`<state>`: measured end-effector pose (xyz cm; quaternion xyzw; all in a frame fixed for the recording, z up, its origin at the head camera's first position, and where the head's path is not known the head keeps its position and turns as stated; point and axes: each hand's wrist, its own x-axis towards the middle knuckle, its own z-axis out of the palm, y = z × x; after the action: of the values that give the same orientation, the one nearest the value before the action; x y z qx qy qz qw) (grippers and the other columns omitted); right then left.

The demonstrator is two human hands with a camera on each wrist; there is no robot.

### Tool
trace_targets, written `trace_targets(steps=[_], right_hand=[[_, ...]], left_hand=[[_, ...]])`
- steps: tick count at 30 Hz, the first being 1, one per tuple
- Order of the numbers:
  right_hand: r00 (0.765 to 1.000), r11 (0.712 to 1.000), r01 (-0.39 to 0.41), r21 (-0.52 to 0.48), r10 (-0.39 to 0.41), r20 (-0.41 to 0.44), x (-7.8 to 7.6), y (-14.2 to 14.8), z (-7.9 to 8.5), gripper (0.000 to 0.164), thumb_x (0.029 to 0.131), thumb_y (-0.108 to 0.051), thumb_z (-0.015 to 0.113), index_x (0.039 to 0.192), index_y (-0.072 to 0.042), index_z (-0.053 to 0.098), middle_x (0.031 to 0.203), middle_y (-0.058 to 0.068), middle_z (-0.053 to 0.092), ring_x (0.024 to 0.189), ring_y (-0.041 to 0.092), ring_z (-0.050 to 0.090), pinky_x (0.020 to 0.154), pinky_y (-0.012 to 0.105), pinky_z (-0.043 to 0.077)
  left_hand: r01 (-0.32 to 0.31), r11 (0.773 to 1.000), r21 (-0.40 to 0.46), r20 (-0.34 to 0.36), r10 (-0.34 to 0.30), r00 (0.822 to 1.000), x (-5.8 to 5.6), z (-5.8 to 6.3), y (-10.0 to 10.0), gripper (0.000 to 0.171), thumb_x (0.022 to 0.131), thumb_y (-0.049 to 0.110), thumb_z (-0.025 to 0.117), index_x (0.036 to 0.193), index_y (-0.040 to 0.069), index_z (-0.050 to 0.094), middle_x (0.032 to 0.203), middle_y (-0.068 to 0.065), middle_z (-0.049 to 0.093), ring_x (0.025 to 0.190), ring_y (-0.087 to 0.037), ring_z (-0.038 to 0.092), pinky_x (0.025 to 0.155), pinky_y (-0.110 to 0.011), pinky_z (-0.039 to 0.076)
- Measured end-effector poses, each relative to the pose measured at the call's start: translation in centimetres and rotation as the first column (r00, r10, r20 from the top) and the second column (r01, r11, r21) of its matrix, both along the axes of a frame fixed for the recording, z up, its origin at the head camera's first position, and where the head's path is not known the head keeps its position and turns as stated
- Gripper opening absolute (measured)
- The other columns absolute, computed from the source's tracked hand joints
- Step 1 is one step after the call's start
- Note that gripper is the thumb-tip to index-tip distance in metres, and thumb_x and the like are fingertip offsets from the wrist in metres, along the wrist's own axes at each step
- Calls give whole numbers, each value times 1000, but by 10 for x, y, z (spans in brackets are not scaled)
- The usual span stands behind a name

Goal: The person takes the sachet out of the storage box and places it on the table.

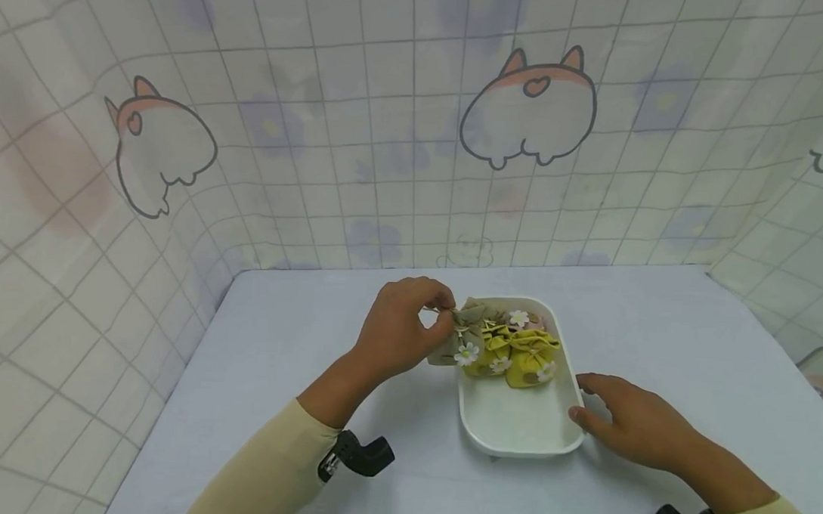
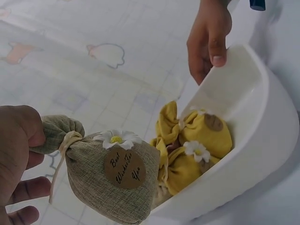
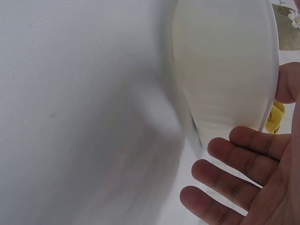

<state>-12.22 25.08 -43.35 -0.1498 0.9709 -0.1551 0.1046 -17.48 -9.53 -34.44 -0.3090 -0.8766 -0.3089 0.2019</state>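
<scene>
My left hand [image 1: 401, 328] pinches the tied neck of a grey-green linen sachet [image 2: 93, 173] between thumb and fingers. The sachet bears a white daisy [image 2: 117, 138] and a round brown label [image 2: 124, 168] with handwriting-style print. It hangs at the left rim of a white plastic bin [image 1: 517, 427]. Two yellow cloth sachets [image 1: 532, 367] with daisies lie inside, beside other sachets partly hidden behind them. At the bin's right side, my right hand [image 1: 640, 425] holds the rim, thumb on the inner side and the other fingers [image 3: 234, 183] along the outer wall.
A pale cloth-covered table [image 1: 300, 321] lies under the bin. Behind and at both sides hangs a white grid-patterned curtain [image 1: 388, 150] with corgi drawings. Black wrist mounts [image 1: 357, 455] sit on both forearms. A thin cable [image 1: 816, 354] shows at the far right.
</scene>
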Motion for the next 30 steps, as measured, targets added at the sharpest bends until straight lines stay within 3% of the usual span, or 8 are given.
trace_targets(steps=[7, 18, 30], right_hand=[[998, 1000, 23, 11, -24, 54, 0, -3, 3, 75, 95, -61, 62, 140, -2, 57, 135, 21, 61, 126, 48, 55, 96, 66, 46], [999, 1000, 14, 22, -15, 34, -1, 0, 5, 73, 95, -60, 62, 140, -3, 57, 133, 20, 62, 124, 47, 56, 95, 65, 47], [1000, 1000, -6, 16, 6, 28, -2, 0, 5, 72, 95, -59, 63, 139, -3, 57, 133, 20, 63, 124, 46, 57, 94, 64, 47]], left_hand=[[-51, 999, 3, 38, 51, 998, 0, 2, -17, 10, 90, 8, 68, 97, 14, 71, 96, 5, 71, 92, -13, 65, 87, -37, 52], [-103, 994, 46, 52, 101, 994, -10, -1, -44, 10, 90, 6, 67, 98, 11, 70, 97, 1, 71, 93, -18, 66, 83, -39, 54], [-169, 985, 22, 115, 165, 980, -12, 0, -66, 8, 92, 8, 67, 99, 11, 70, 98, -1, 70, 95, -20, 64, 84, -42, 53]])
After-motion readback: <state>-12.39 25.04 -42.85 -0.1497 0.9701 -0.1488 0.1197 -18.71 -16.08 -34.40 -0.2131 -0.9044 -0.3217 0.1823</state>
